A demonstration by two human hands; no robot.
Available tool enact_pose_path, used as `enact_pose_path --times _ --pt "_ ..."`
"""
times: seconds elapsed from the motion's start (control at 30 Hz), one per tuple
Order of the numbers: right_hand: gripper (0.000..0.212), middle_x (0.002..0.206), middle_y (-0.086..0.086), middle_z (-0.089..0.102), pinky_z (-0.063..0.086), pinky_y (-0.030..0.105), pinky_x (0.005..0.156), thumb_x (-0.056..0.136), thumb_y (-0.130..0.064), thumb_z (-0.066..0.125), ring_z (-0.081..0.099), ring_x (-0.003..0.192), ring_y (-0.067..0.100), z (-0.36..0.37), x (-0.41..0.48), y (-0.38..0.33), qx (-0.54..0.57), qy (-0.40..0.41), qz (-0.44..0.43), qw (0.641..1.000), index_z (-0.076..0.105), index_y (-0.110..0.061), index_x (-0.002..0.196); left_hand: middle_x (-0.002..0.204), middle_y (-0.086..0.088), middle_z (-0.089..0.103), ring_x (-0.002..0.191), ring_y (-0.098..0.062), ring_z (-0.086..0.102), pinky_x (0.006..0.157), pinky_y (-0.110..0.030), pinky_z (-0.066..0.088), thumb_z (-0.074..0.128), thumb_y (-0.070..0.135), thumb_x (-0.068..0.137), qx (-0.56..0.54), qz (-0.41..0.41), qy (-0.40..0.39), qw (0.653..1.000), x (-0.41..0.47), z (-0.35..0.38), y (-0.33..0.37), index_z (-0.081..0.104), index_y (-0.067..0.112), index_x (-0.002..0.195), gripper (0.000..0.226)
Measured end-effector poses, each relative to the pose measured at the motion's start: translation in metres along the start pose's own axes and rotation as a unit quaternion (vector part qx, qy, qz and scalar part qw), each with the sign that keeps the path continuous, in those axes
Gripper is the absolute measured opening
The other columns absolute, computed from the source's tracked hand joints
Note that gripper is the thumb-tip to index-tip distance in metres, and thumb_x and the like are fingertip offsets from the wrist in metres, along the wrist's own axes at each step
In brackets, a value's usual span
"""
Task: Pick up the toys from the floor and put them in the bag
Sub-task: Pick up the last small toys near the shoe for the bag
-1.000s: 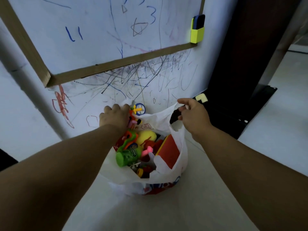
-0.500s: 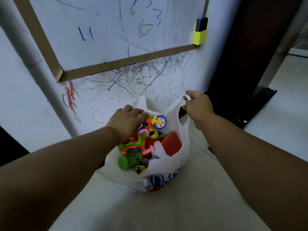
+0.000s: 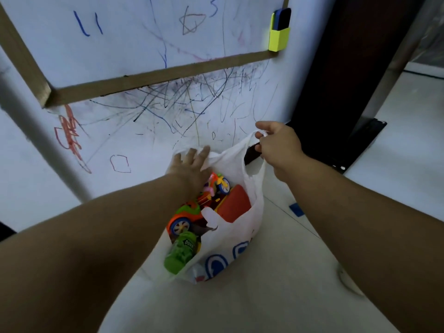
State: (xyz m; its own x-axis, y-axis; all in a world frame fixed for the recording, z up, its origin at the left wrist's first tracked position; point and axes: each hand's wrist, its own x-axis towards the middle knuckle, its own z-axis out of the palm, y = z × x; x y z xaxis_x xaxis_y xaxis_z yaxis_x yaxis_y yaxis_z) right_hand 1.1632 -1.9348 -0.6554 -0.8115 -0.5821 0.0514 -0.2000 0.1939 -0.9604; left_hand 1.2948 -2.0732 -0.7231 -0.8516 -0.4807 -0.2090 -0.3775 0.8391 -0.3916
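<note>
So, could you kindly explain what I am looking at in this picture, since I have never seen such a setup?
There is no machine here. A person wears a wide-angle camera on the head, looking forward and down, so the two bare arms you see are their own. A white plastic bag stands on the pale floor by a scribbled wall. The right hand pinches one bag handle and holds it up. The left hand, fingers straight, rests on the bag's far edge. Inside the bag lie toys: a green bottle, an orange car, a red flat piece and a small bike.
</note>
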Motion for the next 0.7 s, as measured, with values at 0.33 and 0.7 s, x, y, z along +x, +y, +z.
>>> enact_pose_path --times 0.33,0.7 --pt "0.035 0.123 0.002 0.059 0.051 0.031 0.092 0.095 -0.014 0.051 0.062 0.104 0.019 0.001 -0.018 0.015 -0.052 -0.034 -0.037 0.997 0.055 -0.021 0.129 0.114 -0.015 0.061 0.101 -0.029 0.064 0.077 -0.033 0.053 0.066 0.035 0.079 -0.253 -0.219 -0.182 0.925 -0.099 -0.012 -0.053 0.048 0.002 0.126 0.060" --pt "0.034 0.117 0.005 0.063 0.041 0.021 0.059 0.094 -0.005 0.048 0.055 0.062 0.009 0.011 0.007 -0.028 0.035 -0.046 0.001 0.998 0.056 -0.014 0.126 0.037 0.006 0.047 0.048 -0.011 0.066 0.054 -0.028 0.056 0.042 0.023 0.098 -0.874 -0.218 -0.068 0.429 -0.145 -0.054 -0.092 0.056 0.012 0.095 0.017"
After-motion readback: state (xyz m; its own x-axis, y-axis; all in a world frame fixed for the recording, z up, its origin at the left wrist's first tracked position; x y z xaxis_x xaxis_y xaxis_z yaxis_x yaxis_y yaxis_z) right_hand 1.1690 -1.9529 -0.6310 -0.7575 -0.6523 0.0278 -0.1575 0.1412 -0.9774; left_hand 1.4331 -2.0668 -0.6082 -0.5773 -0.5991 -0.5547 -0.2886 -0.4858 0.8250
